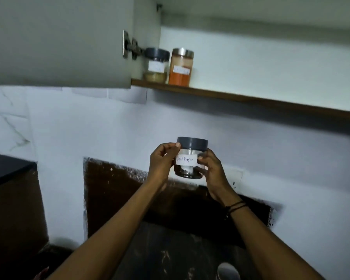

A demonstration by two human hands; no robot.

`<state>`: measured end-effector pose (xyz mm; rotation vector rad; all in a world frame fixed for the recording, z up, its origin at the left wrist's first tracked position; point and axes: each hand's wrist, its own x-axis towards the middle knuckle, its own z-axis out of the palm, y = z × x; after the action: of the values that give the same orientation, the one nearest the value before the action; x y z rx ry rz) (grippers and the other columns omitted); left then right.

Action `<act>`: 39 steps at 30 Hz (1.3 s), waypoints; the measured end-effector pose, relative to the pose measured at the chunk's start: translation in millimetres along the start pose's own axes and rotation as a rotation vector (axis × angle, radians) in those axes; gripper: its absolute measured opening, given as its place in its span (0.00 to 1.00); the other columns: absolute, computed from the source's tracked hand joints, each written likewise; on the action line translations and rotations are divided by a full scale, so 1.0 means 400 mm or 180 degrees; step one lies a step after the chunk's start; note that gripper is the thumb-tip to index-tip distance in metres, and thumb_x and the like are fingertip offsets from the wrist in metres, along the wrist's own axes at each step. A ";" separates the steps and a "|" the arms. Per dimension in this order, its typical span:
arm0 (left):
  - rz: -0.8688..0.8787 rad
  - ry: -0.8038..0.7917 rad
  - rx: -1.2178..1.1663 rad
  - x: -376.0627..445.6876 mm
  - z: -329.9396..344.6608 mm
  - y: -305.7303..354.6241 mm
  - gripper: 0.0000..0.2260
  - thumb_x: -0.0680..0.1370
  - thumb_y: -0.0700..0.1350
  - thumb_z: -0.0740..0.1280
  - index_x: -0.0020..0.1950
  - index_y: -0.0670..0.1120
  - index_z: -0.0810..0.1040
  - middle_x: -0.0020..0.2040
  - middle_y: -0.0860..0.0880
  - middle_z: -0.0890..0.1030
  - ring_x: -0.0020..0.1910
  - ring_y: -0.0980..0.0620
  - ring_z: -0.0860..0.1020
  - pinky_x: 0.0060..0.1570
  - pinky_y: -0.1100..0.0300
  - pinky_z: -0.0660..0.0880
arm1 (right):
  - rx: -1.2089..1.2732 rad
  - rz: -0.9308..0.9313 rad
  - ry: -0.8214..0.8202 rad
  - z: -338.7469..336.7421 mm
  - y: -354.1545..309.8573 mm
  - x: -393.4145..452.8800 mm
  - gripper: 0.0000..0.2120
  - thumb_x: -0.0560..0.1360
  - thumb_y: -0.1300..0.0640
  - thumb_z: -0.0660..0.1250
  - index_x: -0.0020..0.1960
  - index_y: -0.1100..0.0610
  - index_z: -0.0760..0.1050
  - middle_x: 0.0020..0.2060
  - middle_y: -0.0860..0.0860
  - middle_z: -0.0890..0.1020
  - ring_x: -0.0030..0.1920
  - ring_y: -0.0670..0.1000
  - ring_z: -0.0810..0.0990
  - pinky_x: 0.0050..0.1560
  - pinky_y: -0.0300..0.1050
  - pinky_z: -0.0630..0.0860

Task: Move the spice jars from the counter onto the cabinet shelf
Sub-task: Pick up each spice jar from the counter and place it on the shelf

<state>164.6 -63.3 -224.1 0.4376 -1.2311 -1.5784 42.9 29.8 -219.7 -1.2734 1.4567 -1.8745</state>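
Both hands grasp one black pepper jar (189,158) and hold it upright in the air in front of the white wall. The left hand (162,161) wraps the jar's left side, thumb tip against the grey lid's lower edge; the right hand (211,168) clasps the right side, thumb on the white handwritten label. Dark peppercorns fill only the jar's bottom. Black bands circle the right wrist. Below the forearms lies the dark worktop (170,257), with a round metal lid (227,270) near the bottom edge. Well above, on the wooden cabinet shelf (240,97), a grey-lidded jar (156,65) and a taller jar of orange powder (181,67) stand side by side, beside the open cabinet door (59,41).
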 end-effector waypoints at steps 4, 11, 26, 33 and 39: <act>0.0701 0.0298 0.0368 0.055 0.089 0.150 0.12 0.75 0.54 0.73 0.46 0.46 0.81 0.41 0.51 0.83 0.40 0.55 0.81 0.35 0.66 0.76 | -0.0074 -0.0507 0.0327 0.003 -0.148 0.069 0.15 0.73 0.51 0.64 0.59 0.48 0.72 0.53 0.45 0.82 0.50 0.44 0.81 0.44 0.37 0.78; 0.1586 0.0337 0.0616 0.133 0.206 0.324 0.09 0.78 0.52 0.68 0.45 0.50 0.84 0.40 0.51 0.85 0.41 0.56 0.81 0.42 0.64 0.77 | -0.0387 -0.1288 0.1181 0.010 -0.356 0.180 0.11 0.74 0.47 0.68 0.53 0.50 0.73 0.49 0.46 0.81 0.44 0.37 0.79 0.42 0.34 0.74; 0.1383 -0.0116 0.1634 0.392 0.326 0.411 0.17 0.78 0.31 0.60 0.64 0.41 0.78 0.59 0.42 0.82 0.58 0.44 0.80 0.51 0.59 0.81 | -0.1991 -0.0947 0.1241 0.003 -0.468 0.485 0.09 0.77 0.61 0.64 0.56 0.61 0.73 0.52 0.55 0.79 0.52 0.57 0.77 0.47 0.42 0.68; 0.1059 -0.0482 0.2388 0.462 0.326 0.393 0.18 0.77 0.35 0.63 0.67 0.44 0.74 0.61 0.41 0.80 0.56 0.45 0.79 0.50 0.55 0.79 | -0.2304 -0.0399 0.0968 0.006 -0.446 0.540 0.17 0.73 0.64 0.66 0.61 0.65 0.70 0.59 0.61 0.78 0.58 0.61 0.77 0.50 0.47 0.74; 0.1010 -0.0532 0.2679 0.454 0.316 0.397 0.08 0.79 0.37 0.63 0.57 0.38 0.77 0.59 0.39 0.81 0.57 0.42 0.79 0.39 0.62 0.75 | -0.2351 -0.0223 0.0779 -0.003 -0.443 0.537 0.14 0.73 0.65 0.66 0.58 0.65 0.72 0.55 0.60 0.79 0.53 0.59 0.77 0.44 0.44 0.71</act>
<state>74.2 -149.2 18.1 0.6007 -1.9715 -0.7836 -27.7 -77.3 27.4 -1.4354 2.4046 -1.6198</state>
